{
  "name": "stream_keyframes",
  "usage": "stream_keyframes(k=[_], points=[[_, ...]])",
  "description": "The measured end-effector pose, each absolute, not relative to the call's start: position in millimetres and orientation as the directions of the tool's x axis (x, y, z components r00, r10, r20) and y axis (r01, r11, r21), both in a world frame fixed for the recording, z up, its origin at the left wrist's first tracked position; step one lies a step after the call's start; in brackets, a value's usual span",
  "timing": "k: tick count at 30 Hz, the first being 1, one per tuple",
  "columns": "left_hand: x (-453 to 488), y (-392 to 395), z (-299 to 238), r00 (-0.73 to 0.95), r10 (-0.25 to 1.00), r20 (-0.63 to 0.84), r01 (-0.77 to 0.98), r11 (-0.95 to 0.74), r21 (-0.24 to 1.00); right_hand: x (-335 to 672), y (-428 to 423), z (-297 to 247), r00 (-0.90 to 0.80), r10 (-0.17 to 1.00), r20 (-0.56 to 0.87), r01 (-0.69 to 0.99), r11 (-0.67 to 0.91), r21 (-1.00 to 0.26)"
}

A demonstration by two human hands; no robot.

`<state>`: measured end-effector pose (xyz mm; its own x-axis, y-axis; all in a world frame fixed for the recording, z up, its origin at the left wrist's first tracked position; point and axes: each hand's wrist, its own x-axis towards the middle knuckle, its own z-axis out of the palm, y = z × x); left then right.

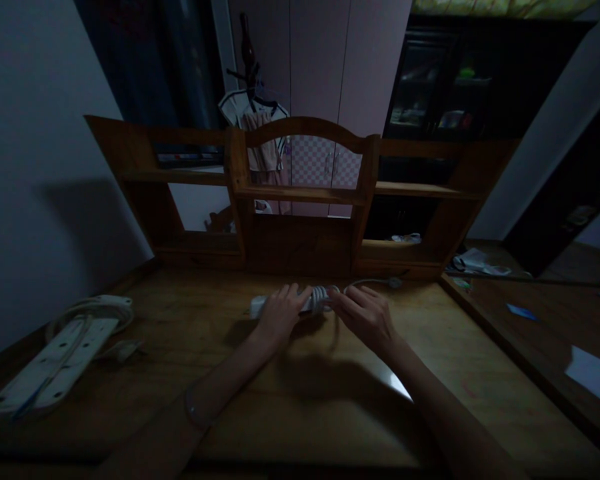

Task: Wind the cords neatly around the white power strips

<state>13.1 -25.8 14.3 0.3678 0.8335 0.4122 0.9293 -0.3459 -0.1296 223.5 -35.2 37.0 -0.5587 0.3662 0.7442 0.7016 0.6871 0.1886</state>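
My left hand [281, 310] is closed over a white power strip [258, 307], whose left end sticks out past my fingers. Several turns of pale cord [321, 298] are wrapped around the strip's right part, between my two hands. With fingers pinched together, my right hand [365, 313] grips the cord at the right end of the windings. A loose length of it runs behind that hand to a plug [395, 283] lying on the wooden desk [220, 400]. The parts of the strip under my left palm are hidden.
Another white power strip [75, 353] with a bundled cord lies at the desk's left, its plug [125, 349] beside it. A wooden shelf unit [300, 193] stands along the back edge. On a lower surface to the right is white paper [595, 377].
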Motion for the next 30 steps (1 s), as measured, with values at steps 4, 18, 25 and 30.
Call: stream_keyframes(k=[4,18,25,30], points=[[23,-31,6,0.535,0.766,0.357,0.839,-0.531,-0.121,224,-32,35,-0.466,0.434,0.771,0.662,0.75,-0.022],[30,-39,5,0.746,0.44,0.5,0.615,-0.744,-0.262,253,-12,61,-0.417,0.855,0.31,0.283,0.446,-0.849],[29,-47,10,0.615,0.506,0.605,0.691,-0.715,-0.105,255,-12,59,-0.433,0.885,0.17,0.279,0.311,-0.908],[24,-53,18,0.657,0.527,0.54,0.62,-0.784,0.011,255,0,39,-0.425,0.894,0.143,0.326,0.299,-0.897]])
